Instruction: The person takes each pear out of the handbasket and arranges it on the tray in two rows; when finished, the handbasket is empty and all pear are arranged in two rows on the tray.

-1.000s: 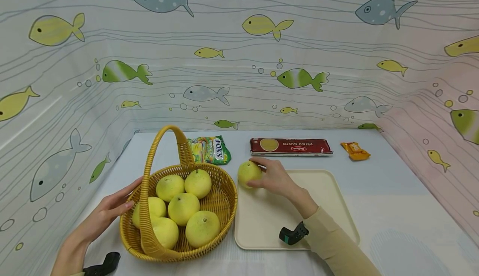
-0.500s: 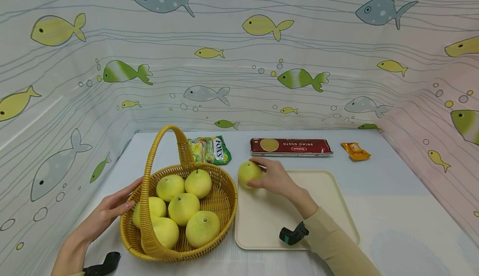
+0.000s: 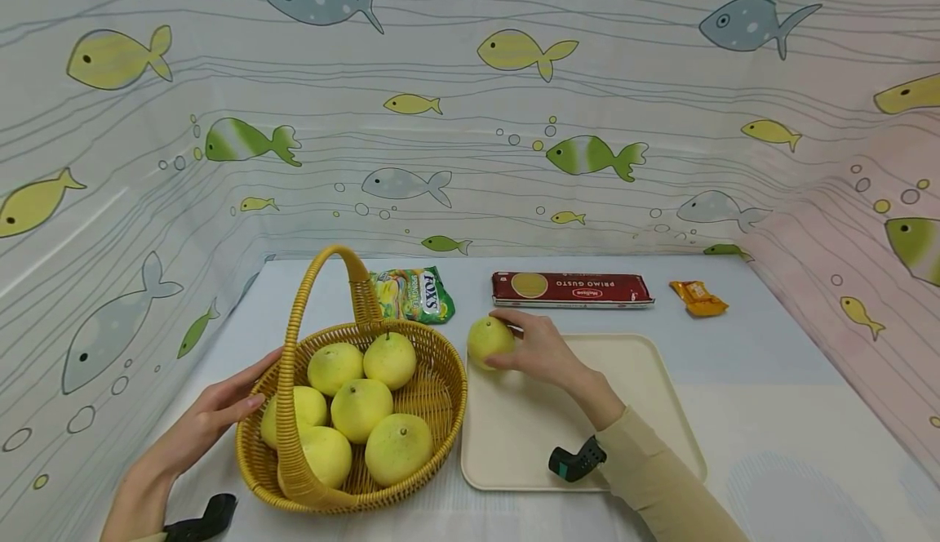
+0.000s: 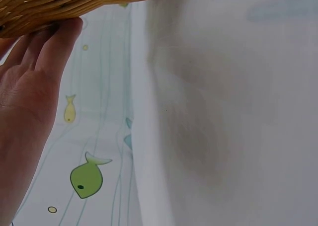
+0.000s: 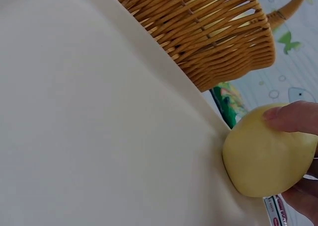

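Observation:
In the head view my right hand (image 3: 534, 349) holds a round yellow-green pear (image 3: 488, 341) at the far left corner of a cream tray (image 3: 587, 477). Thumb and fingers sit on opposite sides of this pear (image 5: 263, 154) in the right wrist view, close over the tray's rim. My left hand (image 3: 209, 419) rests against the left side of a woven basket (image 3: 448, 444) with a tall handle. Its straight fingers touch the wicker wall (image 4: 74, 0) in the left wrist view. Inside the basket lie several similar pears (image 3: 361, 410), some partly behind the handle.
Behind the basket lies a green FOX'S candy bag (image 3: 414, 295). A long red Primo Gusto package (image 3: 571, 289) lies beyond the tray, with a small orange packet (image 3: 698, 297) to its right. A fish-patterned curtain (image 3: 470, 150) encloses the table's back and sides.

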{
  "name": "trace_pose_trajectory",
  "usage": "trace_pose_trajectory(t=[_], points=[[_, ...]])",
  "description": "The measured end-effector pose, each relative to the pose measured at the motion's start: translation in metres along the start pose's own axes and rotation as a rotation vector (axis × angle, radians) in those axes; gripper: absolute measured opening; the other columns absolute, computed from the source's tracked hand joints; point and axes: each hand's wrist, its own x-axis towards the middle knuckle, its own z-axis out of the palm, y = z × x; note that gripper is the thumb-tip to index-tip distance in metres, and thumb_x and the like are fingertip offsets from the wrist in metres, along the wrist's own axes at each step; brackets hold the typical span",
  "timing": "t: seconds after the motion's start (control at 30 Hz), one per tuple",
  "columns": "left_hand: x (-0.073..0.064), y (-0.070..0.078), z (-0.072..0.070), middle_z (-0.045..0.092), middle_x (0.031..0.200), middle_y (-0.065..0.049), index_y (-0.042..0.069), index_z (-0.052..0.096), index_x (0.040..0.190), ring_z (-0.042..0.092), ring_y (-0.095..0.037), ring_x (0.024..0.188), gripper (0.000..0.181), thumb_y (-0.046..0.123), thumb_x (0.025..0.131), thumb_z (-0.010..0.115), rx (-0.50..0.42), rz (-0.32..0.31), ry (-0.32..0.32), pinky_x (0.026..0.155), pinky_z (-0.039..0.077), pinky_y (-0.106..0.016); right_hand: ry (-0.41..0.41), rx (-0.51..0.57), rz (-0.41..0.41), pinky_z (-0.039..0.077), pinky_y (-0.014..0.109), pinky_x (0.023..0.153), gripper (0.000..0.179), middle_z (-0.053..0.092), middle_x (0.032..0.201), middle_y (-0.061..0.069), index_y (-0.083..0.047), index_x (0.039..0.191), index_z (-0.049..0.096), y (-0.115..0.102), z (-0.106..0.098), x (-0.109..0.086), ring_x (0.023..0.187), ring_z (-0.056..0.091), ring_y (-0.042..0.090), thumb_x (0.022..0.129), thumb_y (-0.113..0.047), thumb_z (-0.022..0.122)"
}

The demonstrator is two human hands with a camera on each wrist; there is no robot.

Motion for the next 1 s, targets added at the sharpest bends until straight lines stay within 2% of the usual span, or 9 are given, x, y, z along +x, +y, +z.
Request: trace_pose_trajectory(t=[0.23, 0.4, 0.53, 0.7, 0.83, 1.0], points=[[0.000, -0.001, 0.000, 0.030, 0.157, 0.026, 0.007, 0.020, 0.160, 0.026, 0.020, 0.137, 0.058, 0.002, 0.105, 0.038, -0.010, -0.007, 0.000, 0.101, 0.033, -0.006, -0.014, 0.002, 0.005, 0.050, 0.043, 0.100, 0.068, 0.067, 0.130, 0.009, -0.009, 0.132, 0.065, 0.001, 0.000, 0.001, 0.120, 0.063, 0.025, 0.070, -0.025, 0.090], [0.000, -0.001, 0.000, 0.031, 0.156, 0.027, 0.006, 0.020, 0.160, 0.026, 0.019, 0.137, 0.058, 0.003, 0.105, 0.038, -0.019, -0.012, -0.002, 0.102, 0.032, -0.007, -0.030, 0.082, 0.018, 0.048, 0.040, 0.105, 0.072, 0.062, 0.137, 0.010, -0.007, 0.136, 0.062, -0.001, -0.005, 0.000, 0.127, 0.059, 0.033, 0.072, -0.024, 0.091], [0.002, -0.002, -0.001, 0.030, 0.158, 0.025, 0.006, 0.019, 0.160, 0.026, 0.018, 0.139, 0.058, 0.002, 0.105, 0.037, -0.026, -0.002, -0.013, 0.103, 0.031, -0.006, -0.004, 0.135, 0.013, 0.045, 0.039, 0.107, 0.071, 0.060, 0.141, 0.008, -0.009, 0.138, 0.060, -0.006, -0.014, -0.003, 0.131, 0.055, 0.035, 0.075, -0.023, 0.089], [0.004, -0.002, 0.000, 0.030, 0.159, 0.023, 0.008, 0.021, 0.160, 0.025, 0.017, 0.139, 0.058, 0.003, 0.105, 0.038, -0.017, 0.000, -0.007, 0.102, 0.029, -0.004, 0.012, 0.173, -0.041, 0.044, 0.037, 0.108, 0.067, 0.060, 0.140, 0.006, -0.009, 0.138, 0.060, -0.015, -0.020, -0.005, 0.133, 0.054, 0.030, 0.078, -0.021, 0.087], [0.003, -0.002, 0.000, 0.030, 0.159, 0.023, 0.008, 0.020, 0.160, 0.025, 0.018, 0.139, 0.058, 0.002, 0.105, 0.038, -0.018, -0.004, -0.004, 0.101, 0.029, -0.004, -0.016, 0.211, -0.093, 0.044, 0.037, 0.108, 0.065, 0.060, 0.140, 0.009, -0.008, 0.138, 0.060, -0.026, -0.018, -0.008, 0.132, 0.055, 0.033, 0.080, -0.020, 0.085], [0.000, -0.002, 0.000, 0.029, 0.159, 0.023, 0.008, 0.020, 0.160, 0.025, 0.017, 0.139, 0.058, 0.002, 0.105, 0.038, -0.029, -0.003, -0.007, 0.102, 0.029, -0.004, -0.033, 0.262, -0.141, 0.046, 0.034, 0.106, 0.062, 0.062, 0.137, 0.006, -0.010, 0.137, 0.061, -0.041, -0.013, -0.013, 0.129, 0.058, 0.030, 0.080, -0.018, 0.085]])
